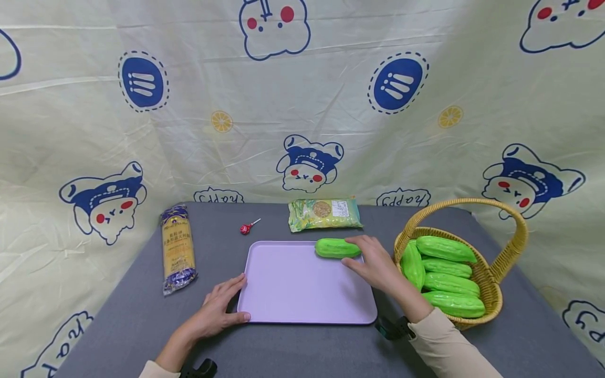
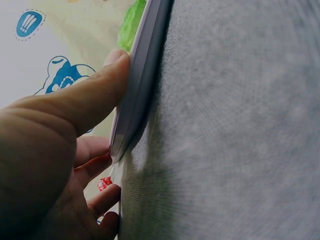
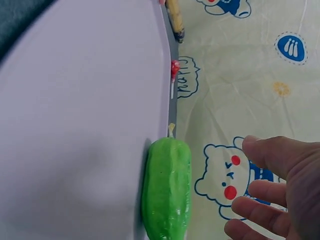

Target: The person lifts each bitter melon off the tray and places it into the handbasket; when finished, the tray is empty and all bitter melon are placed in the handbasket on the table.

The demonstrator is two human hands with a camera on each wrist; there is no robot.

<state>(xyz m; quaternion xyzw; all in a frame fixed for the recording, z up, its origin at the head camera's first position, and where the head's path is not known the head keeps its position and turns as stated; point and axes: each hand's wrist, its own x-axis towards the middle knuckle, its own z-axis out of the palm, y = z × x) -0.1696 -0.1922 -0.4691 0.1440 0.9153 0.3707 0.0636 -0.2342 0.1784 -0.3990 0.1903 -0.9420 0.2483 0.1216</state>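
Note:
A light purple tray (image 1: 307,286) lies flat on the grey tabletop. At its left side my left hand (image 1: 222,304) touches the rim, thumb at the near left corner and fingers along the left edge; the left wrist view shows the thumb (image 2: 107,85) straight against the rim. One green bitter melon (image 1: 335,248) lies on the tray along its far edge, towards the right. My right hand (image 1: 375,262) is over the melon's right end in the head view. From the right wrist view, that hand (image 3: 285,190) has loosely spread fingers, apart from the melon (image 3: 167,190).
A wicker basket (image 1: 496,294) with a tall handle holds several bitter melons (image 1: 451,283) at the right. Behind the tray lie a green-yellow packet (image 1: 323,214) and a red lollipop (image 1: 245,229). A pasta bag (image 1: 178,249) is at the left. A printed curtain (image 1: 302,105) hangs behind.

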